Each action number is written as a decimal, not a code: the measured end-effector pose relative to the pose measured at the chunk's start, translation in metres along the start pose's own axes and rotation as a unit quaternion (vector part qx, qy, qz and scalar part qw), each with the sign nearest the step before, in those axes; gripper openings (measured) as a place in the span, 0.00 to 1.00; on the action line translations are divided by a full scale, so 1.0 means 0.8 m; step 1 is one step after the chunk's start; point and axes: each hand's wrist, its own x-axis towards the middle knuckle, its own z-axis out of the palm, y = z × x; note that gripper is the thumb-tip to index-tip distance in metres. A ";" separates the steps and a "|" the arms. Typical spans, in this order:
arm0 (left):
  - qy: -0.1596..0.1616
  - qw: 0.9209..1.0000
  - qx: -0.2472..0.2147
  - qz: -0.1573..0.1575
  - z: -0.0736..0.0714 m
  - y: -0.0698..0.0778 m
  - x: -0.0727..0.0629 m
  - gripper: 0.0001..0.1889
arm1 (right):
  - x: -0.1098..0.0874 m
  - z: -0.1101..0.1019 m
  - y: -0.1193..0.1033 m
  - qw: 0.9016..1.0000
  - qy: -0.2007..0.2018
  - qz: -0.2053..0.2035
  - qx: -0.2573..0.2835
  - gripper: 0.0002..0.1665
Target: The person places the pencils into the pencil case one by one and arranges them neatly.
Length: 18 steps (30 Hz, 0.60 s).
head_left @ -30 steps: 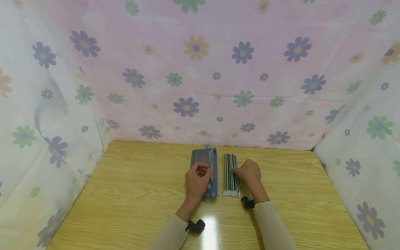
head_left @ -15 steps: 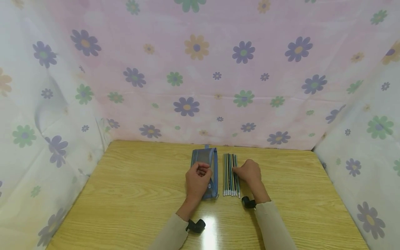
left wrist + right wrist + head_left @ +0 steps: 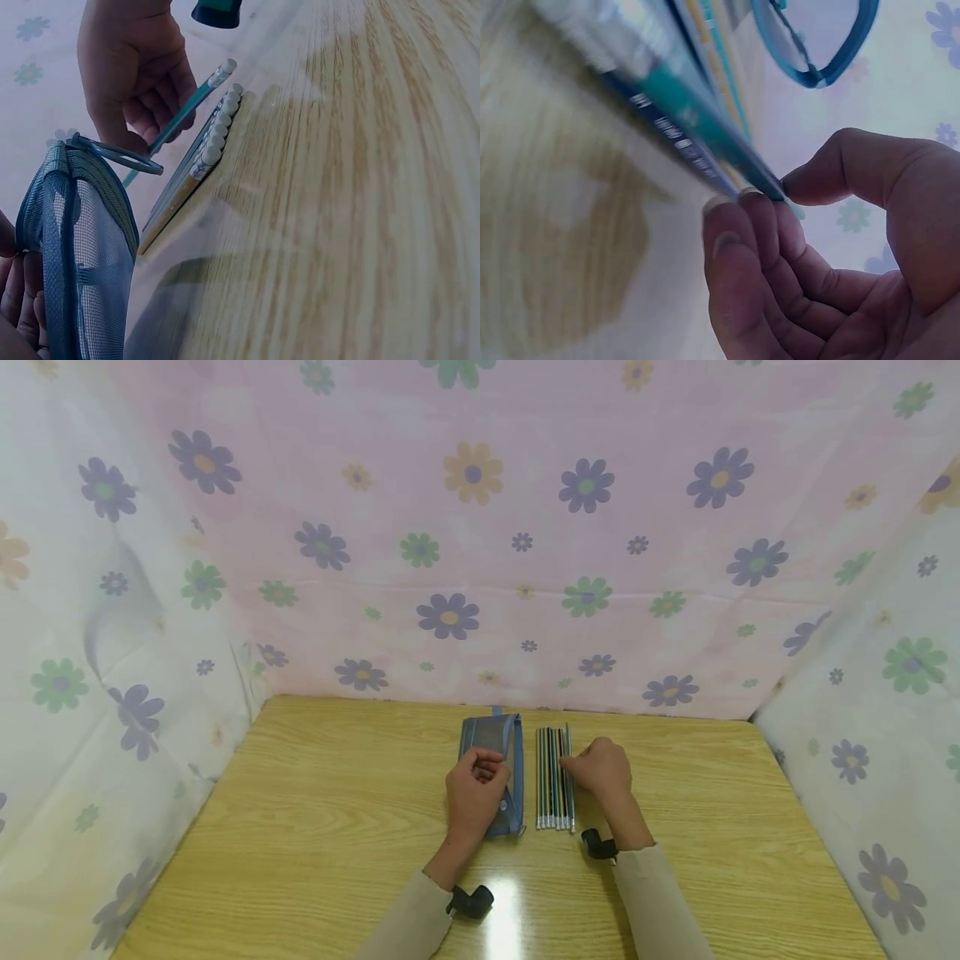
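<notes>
Wood-grain table (image 3: pixel 315 827) spreads out before you, catching a bright glare near your edge. Closest in are your 2 pale sleeves (image 3: pixel 656 893), with a small black camera (image 3: pixel 471 903) at your left wrist and another (image 3: pixel 597 844) at your right.

Beyond them, your left hand (image 3: pixel 476 789) is over the blue mesh pencil case (image 3: pixel 486 733), fingers curled, thumb and forefinger meeting; from the left wrist view they appear to pinch the case's edge. The case lies lengthwise away from you, its mouth gaping toward the right, a ring (image 3: pixel 124 156) at its near end.

Just right of it, apart from the case, lies a row of pencils (image 3: pixel 551 777), white erasers toward you. Your right hand (image 3: pixel 603 768) pinches 1 teal pencil (image 3: pixel 189 109) at the row's right side, thumb against fingertips, the other fingers bent in close together. Its eraser end is raised above its neighbours.

Judging by this, the step in hand is separating that 1 pencil from the row. The next move calls for a firm pinch and a clean lift, without dragging the others, while your left hand holds the case steady.

Farthest off, flowered cloth (image 3: pixel 472 543) hangs behind the table.
</notes>
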 end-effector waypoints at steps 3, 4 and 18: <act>0.001 1.000 -0.001 0.003 0.000 -0.001 0.000 0.05 | -0.002 -0.003 -0.003 1.000 0.005 -0.006 0.003 0.29; 0.001 1.000 -0.002 0.004 0.001 -0.002 0.000 0.05 | -0.003 -0.003 -0.005 1.000 0.007 -0.010 0.005 0.29; 0.002 1.000 -0.011 0.008 0.001 -0.003 0.001 0.05 | -0.009 -0.005 -0.015 0.998 0.004 -0.052 0.037 0.25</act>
